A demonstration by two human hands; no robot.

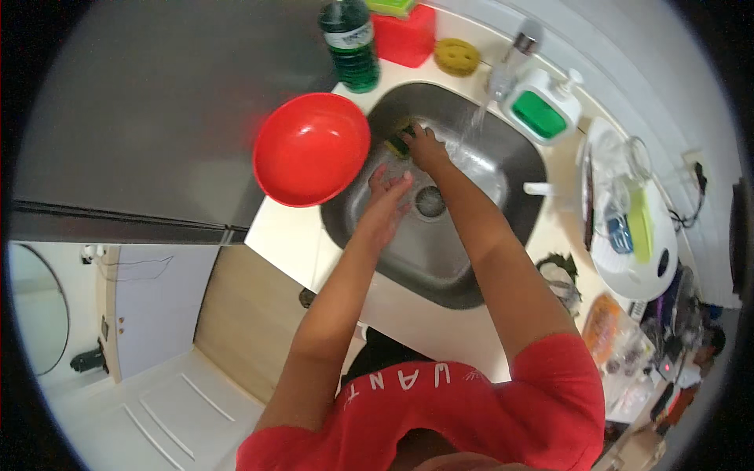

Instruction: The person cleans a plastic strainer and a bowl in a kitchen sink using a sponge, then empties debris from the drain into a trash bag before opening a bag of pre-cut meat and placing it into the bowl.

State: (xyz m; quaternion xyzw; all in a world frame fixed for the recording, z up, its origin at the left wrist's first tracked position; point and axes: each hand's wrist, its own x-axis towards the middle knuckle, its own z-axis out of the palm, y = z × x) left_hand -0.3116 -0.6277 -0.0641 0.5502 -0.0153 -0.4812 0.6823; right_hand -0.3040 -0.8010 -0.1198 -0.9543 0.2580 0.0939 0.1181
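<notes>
My right hand (426,148) reaches into the far left part of the steel sink (406,259), its fingers on a green and yellow sponge (399,143). Part of the sponge is hidden by those fingers. Closer to me, my left hand (384,207) hovers over the sink beside the drain (430,201), fingers spread and holding nothing. Water runs from the faucet (508,66) into the basin to the right of my right hand. A red plastic basin (312,148) rests at the sink's left rim, partly over the counter.
Behind the sink stand a bottle of green liquid (352,56), a red box (406,36), a yellow smiley sponge (457,57) and a soap dispenser (542,112). To the right sit a white dish rack (624,271) and food in plastic bags (601,329). A grey refrigerator (165,118) borders the left.
</notes>
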